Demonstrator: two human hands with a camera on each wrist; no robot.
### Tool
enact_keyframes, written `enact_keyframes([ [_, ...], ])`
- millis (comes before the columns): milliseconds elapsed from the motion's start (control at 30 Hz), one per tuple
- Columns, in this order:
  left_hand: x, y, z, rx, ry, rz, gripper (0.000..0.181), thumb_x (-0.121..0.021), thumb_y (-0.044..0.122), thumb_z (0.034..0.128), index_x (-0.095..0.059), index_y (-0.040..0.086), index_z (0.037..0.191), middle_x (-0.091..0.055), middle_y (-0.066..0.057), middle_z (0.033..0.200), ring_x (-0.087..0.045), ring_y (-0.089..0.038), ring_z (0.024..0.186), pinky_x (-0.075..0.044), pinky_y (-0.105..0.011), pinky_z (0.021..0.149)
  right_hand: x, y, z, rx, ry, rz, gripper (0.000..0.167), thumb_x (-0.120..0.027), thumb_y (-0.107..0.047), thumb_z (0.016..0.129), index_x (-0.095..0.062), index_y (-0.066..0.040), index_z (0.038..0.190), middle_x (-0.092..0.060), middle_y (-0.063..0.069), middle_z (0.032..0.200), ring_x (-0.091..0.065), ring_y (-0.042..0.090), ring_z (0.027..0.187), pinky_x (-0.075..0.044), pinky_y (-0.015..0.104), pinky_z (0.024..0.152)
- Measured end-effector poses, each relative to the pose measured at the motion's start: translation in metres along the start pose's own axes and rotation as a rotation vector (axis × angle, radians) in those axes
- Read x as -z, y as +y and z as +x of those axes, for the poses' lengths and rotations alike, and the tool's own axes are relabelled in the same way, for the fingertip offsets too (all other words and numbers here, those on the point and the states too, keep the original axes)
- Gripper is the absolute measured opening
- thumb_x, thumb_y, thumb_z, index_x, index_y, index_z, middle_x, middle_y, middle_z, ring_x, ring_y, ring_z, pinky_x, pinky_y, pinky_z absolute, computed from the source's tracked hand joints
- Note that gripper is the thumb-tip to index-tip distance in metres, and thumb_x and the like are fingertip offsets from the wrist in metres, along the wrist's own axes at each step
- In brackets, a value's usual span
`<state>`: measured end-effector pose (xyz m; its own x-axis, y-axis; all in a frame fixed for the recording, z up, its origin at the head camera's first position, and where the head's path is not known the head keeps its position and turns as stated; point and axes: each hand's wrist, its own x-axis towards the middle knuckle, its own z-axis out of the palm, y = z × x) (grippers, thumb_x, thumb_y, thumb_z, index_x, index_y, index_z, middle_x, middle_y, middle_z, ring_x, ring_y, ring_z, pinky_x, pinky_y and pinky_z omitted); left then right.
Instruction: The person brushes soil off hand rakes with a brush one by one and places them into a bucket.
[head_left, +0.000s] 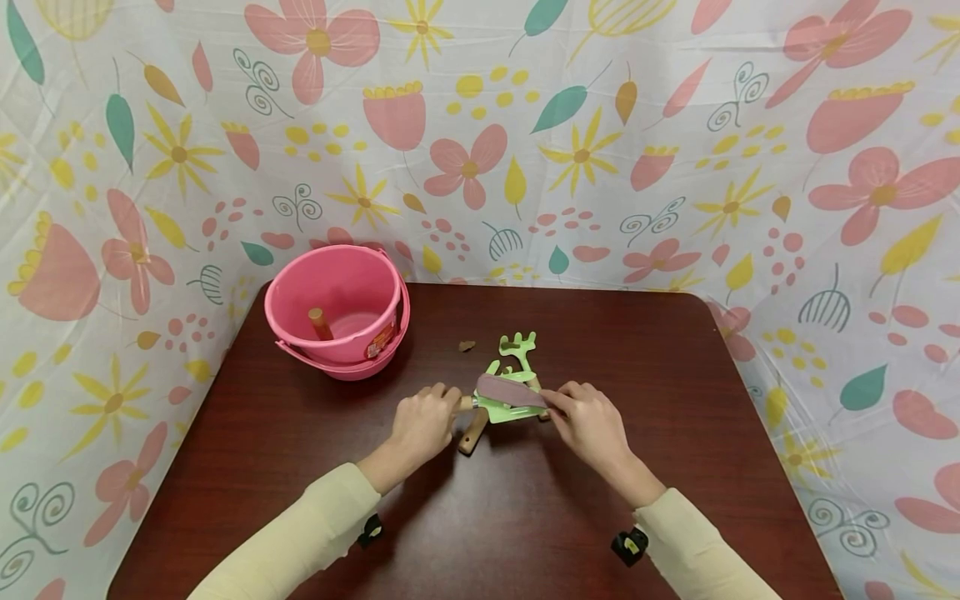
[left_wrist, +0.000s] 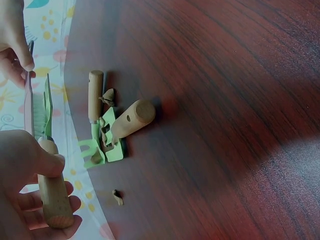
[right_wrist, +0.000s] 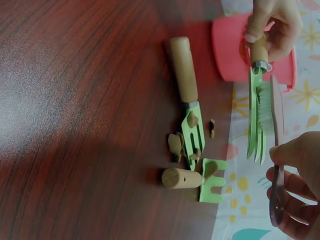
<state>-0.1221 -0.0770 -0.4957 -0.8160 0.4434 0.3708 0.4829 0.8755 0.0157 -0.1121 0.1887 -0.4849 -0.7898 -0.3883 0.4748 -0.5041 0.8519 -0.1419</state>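
Observation:
My left hand (head_left: pixel 423 421) grips the wooden handle (left_wrist: pixel 55 202) of a green garden fork (right_wrist: pixel 252 115), whose head points to the right. In my right hand (head_left: pixel 592 425) is the dark handle of a mauve-backed brush (head_left: pixel 510 390), pinched between thumb and fingers. The brush's pale bristles (right_wrist: pixel 265 107) face the fork's green head and touch it. Below them on the table lie a slotted green hand tool (right_wrist: pixel 185 75) and a small green rake (right_wrist: pixel 212 192), both wooden-handled. Brown leaf-like bits (right_wrist: pixel 175 145) rest on and beside these tools.
A pink bucket (head_left: pixel 333 292) stands at the back left of the dark wooden table (head_left: pixel 637 350), with a wooden handle (head_left: pixel 319 323) sticking up inside. One brown bit (head_left: pixel 467 346) lies apart near the tools. A flowered curtain (head_left: pixel 465 100) surrounds the table's back and sides.

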Motion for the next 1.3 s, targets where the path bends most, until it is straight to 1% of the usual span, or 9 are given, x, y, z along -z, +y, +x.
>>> enact_keyframes([
  [200, 0.001, -0.002, -0.001, -0.004, 0.04, -0.011, 0.021, -0.076, 0.018, 0.0665, -0.06, 0.014, 0.08, -0.057, -0.002, 0.07, -0.054, -0.019, 0.056, -0.041, -0.033, 0.038, 0.002, 0.002, -0.002, -0.008, -0.001, 0.002, 0.03, -0.077, -0.012, 0.071, -0.072, -0.016, 0.1, -0.062, -0.001, 0.079, -0.053, 0.018, 0.065, -0.044, 0.031, 0.055],
  [300, 0.001, -0.006, -0.003, -0.001, 0.061, -0.01, 0.023, -0.077, 0.017, 0.064, -0.059, 0.013, 0.079, -0.056, -0.002, 0.069, -0.054, -0.02, 0.056, -0.041, -0.033, 0.038, 0.003, 0.006, -0.004, -0.012, 0.009, -0.012, 0.029, -0.076, -0.012, 0.072, -0.072, -0.016, 0.1, -0.063, 0.0, 0.08, -0.054, 0.018, 0.065, -0.044, 0.032, 0.055],
  [433, -0.001, -0.013, -0.006, 0.019, 0.08, -0.004, 0.028, -0.078, 0.017, 0.0609, -0.056, 0.012, 0.077, -0.054, -0.003, 0.068, -0.053, -0.02, 0.055, -0.04, -0.034, 0.037, 0.005, 0.014, -0.008, -0.026, 0.035, -0.039, 0.029, -0.076, -0.01, 0.071, -0.072, -0.014, 0.099, -0.063, 0.002, 0.08, -0.055, 0.02, 0.065, -0.045, 0.033, 0.055],
  [600, 0.001, -0.017, -0.007, 0.026, 0.067, -0.007, 0.027, -0.077, 0.017, 0.0625, -0.056, 0.012, 0.079, -0.055, -0.003, 0.069, -0.054, -0.02, 0.056, -0.04, -0.034, 0.037, 0.006, 0.022, -0.013, -0.04, 0.036, -0.05, 0.028, -0.076, -0.011, 0.071, -0.072, -0.013, 0.099, -0.063, 0.003, 0.08, -0.055, 0.021, 0.064, -0.044, 0.034, 0.054],
  [733, 0.003, -0.018, -0.007, 0.041, 0.037, -0.007, 0.025, -0.077, 0.019, 0.0654, -0.058, 0.013, 0.081, -0.056, -0.003, 0.071, -0.056, -0.021, 0.058, -0.042, -0.036, 0.038, 0.008, 0.026, -0.013, -0.047, 0.031, -0.055, 0.027, -0.075, -0.012, 0.073, -0.072, -0.013, 0.1, -0.063, 0.004, 0.08, -0.055, 0.022, 0.064, -0.044, 0.034, 0.053],
  [833, 0.004, -0.019, -0.008, 0.051, 0.025, 0.0, 0.025, -0.076, 0.019, 0.0659, -0.058, 0.013, 0.081, -0.057, -0.003, 0.072, -0.056, -0.021, 0.059, -0.042, -0.036, 0.039, 0.01, 0.03, -0.014, -0.054, 0.036, -0.067, 0.027, -0.075, -0.012, 0.072, -0.072, -0.012, 0.1, -0.063, 0.005, 0.081, -0.056, 0.023, 0.064, -0.045, 0.035, 0.053],
  [1000, 0.003, -0.021, -0.009, 0.057, 0.023, 0.01, 0.025, -0.076, 0.018, 0.0658, -0.059, 0.012, 0.083, -0.058, -0.003, 0.072, -0.057, -0.021, 0.059, -0.043, -0.036, 0.039, 0.014, 0.035, -0.014, -0.068, 0.056, -0.076, 0.029, -0.075, -0.01, 0.071, -0.072, -0.011, 0.1, -0.063, 0.006, 0.081, -0.056, 0.024, 0.064, -0.045, 0.036, 0.052],
  [1133, 0.002, -0.022, -0.009, 0.061, 0.017, 0.005, 0.025, -0.076, 0.017, 0.0654, -0.059, 0.012, 0.084, -0.058, -0.003, 0.073, -0.058, -0.021, 0.06, -0.044, -0.036, 0.04, 0.016, 0.03, -0.011, -0.066, 0.069, -0.05, 0.029, -0.075, -0.009, 0.071, -0.072, -0.011, 0.1, -0.063, 0.005, 0.081, -0.055, 0.022, 0.064, -0.044, 0.035, 0.052],
  [1300, 0.001, -0.019, -0.007, 0.07, -0.014, -0.03, 0.026, -0.076, 0.016, 0.066, -0.058, 0.012, 0.084, -0.059, -0.003, 0.075, -0.058, -0.022, 0.061, -0.045, -0.037, 0.041, 0.012, 0.012, -0.004, -0.038, 0.07, 0.008, 0.028, -0.075, -0.01, 0.072, -0.072, -0.012, 0.1, -0.063, 0.002, 0.08, -0.053, 0.019, 0.065, -0.043, 0.033, 0.053],
])
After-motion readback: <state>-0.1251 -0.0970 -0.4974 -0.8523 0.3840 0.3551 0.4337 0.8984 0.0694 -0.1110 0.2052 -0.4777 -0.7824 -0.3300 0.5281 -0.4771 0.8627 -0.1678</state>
